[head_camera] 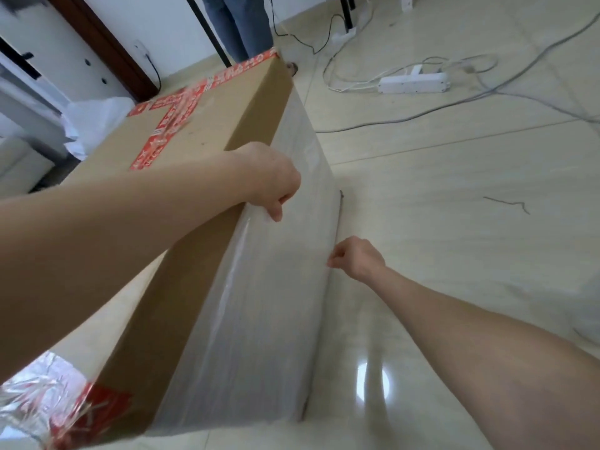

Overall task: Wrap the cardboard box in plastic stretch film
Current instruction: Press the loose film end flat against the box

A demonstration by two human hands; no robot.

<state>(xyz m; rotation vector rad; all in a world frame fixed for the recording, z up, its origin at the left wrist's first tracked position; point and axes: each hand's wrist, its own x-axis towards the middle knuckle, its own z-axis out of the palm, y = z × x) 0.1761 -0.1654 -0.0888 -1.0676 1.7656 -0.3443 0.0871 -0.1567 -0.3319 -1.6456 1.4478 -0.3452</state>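
1. The cardboard box [201, 134] is big and sits on the floor [454, 228]. It runs from 7 o'clock up to 12 o'clock across my view.
2. The stretch film [276, 303] covers the long side face that looks toward 3 o'clock. The top face is bare cardboard.
3. My left hand [276, 183] is at the upper edge of that side, about mid-frame. The fingers are curled over the edge and the thumb points down, gripping the film's top edge.
4. My right hand [355, 259] is lower, at 4 o'clock from the left one, down at the box's bottom edge by the floor. Thumb and fingertips are pinched together on the film's lower edge.
5. Red tape [168, 121] crosses the top face at 11 o'clock. It has white lettering, but that's too blurred to read.
6. There's more red tape at the near corner, 7 o'clock, under crinkled film. No text is legible there either.
7. A white power strip [412, 82] lies on the floor at 1 o'clock, well apart from the box.
8. A person's legs in jeans [237, 24] stand at 12 o'clock, beyond the far end of the box.
9. A crumpled white sheet [97, 121] lies at 10 o'clock, beside the box.
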